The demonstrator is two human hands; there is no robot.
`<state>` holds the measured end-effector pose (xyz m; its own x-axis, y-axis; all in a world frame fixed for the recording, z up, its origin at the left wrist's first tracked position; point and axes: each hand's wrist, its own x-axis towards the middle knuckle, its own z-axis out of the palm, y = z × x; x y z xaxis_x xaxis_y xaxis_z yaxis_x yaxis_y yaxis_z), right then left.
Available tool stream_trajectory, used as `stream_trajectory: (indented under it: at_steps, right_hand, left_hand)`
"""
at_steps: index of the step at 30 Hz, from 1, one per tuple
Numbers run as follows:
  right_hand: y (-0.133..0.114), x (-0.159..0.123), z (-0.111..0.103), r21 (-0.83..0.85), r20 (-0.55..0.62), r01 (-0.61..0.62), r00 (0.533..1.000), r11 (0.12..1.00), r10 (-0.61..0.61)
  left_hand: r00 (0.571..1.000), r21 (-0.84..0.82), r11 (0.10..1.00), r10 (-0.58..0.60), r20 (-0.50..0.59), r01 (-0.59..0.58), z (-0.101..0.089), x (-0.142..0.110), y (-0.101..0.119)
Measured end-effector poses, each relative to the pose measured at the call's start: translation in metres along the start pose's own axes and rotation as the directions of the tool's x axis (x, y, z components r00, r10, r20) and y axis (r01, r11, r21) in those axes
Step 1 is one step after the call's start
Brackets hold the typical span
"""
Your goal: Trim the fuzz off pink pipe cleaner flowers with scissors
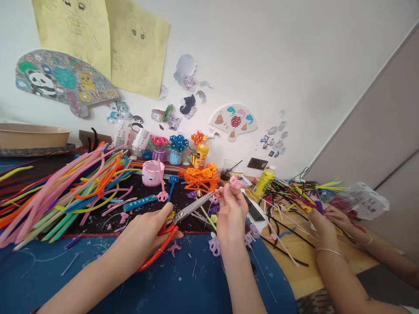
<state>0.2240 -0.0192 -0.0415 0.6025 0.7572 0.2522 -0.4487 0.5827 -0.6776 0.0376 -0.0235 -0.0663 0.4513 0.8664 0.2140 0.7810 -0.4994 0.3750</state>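
My left hand [149, 231] is closed around the red-orange handles of a pair of scissors [193, 208]. Their blades point up and right, with the tips reaching the fingers of my right hand [231, 209]. That right hand pinches a pink pipe-cleaner flower [238, 182], which shows above its fingertips. Around my hands lie purple pipe-cleaner flowers [214, 246] and a small pink one with a stem [163, 196]. A blue pipe-cleaner flower [173, 179] lies near the pink basket [152, 173]. Whether the blades touch the pink flower's stem, I cannot tell.
Loose pipe cleaners [65, 187] heap up on the left. Orange pipe-cleaner pieces [201, 176] pile at the back, beside a yellow bottle [202, 152]. A glue tube [140, 203] lies on the black mat. At right, a co-worker's hands [324, 229] hold something purple near more pipe cleaners.
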Motion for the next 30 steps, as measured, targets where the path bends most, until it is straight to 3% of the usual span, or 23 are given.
stream_trajectory:
  at_steps: [8, 16, 30]
  right_hand:
    - [0.0000, 0.0006, 0.0002, -0.036, -0.001, 0.017, 1.000, 0.999, -0.017]
    - [-0.0008, 0.0001, 0.0010, 0.029, -0.011, -0.017, 1.000, 0.999, 0.017]
    - [-0.0002, 0.0008, 0.0004, 0.004, -0.009, -0.002, 1.000, 1.000, 0.002]
  left_hand:
    - [1.000, -0.008, 1.000, 0.022, 0.004, -0.022, -0.0026, -0.0009, 0.0020]
    - [0.998, -0.007, 1.000, 0.029, 0.054, -0.028, -0.0048, -0.0021, 0.0042]
    - [0.997, -0.006, 0.998, 0.062, 0.037, -0.062, -0.0029, -0.0014, 0.0016]
